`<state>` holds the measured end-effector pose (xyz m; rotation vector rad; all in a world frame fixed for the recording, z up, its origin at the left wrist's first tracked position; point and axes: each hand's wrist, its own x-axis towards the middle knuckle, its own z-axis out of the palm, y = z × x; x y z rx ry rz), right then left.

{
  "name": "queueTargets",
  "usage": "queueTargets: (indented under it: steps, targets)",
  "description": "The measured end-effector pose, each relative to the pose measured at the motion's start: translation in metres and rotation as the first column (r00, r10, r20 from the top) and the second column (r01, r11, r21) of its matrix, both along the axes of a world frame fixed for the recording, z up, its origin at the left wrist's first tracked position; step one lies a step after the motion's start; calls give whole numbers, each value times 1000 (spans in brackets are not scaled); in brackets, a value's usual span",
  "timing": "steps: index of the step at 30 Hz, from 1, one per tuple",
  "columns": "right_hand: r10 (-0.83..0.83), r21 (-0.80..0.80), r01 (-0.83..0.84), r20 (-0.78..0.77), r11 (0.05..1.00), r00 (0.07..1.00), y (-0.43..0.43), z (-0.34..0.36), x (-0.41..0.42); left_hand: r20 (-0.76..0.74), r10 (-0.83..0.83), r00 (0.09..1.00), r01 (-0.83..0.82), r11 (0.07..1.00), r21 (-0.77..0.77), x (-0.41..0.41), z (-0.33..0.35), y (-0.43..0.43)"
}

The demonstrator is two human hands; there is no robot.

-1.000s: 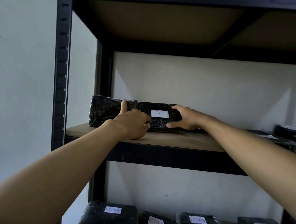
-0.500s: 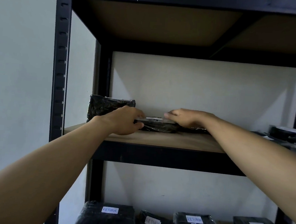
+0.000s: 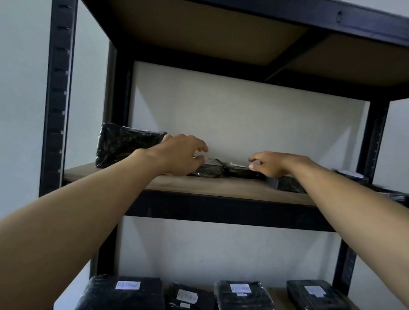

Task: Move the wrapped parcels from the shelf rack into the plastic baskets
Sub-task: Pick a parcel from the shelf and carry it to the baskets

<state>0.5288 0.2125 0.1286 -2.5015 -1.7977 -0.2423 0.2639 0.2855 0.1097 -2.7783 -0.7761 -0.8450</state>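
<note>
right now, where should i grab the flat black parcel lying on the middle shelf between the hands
Take the flat parcel by its two short ends, coming from the open front of the shelf. It lies flat, label up, long side towards you, with the wall behind it, so one grip per end should slide it forward.

There is one view only, from the camera on the person's head. It faces the shelf rack (image 3: 57, 96) from the front and stands near it: the left hand (image 3: 176, 155) and the right hand (image 3: 273, 165) reach the middle shelf (image 3: 220, 187) at the centre. The underside of the upper board (image 3: 195, 28) fills 12 o'clock, so the view looks a little upward. The lower shelf (image 3: 278, 294) with parcels (image 3: 244, 300) lies at 6 o'clock.
</note>
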Motion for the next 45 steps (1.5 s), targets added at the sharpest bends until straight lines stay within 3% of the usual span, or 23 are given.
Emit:
queueTargets:
  steps: [7,15,25,31,45]
  targets:
    - [22,-99,-16,63,995,998,38,23,27,-139,58,989,-65,997,-43,59,2,3]
    - [34,-231,-55,-96,971,995,73,18,61,-246,132,960,-166,979,-122,98,2,11]
    - [162,-123,-194,-234,973,959,72,9,81,-343,205,917,-236,970,-52,118,1,-1]
    - [145,-112,-190,-322,975,935,73,5,82,-443,231,866,-272,962,-30,130,0,-6]
    - [373,143,-347,-250,927,893,57,1,84,-428,84,900,-153,979,-131,117,-9,16]
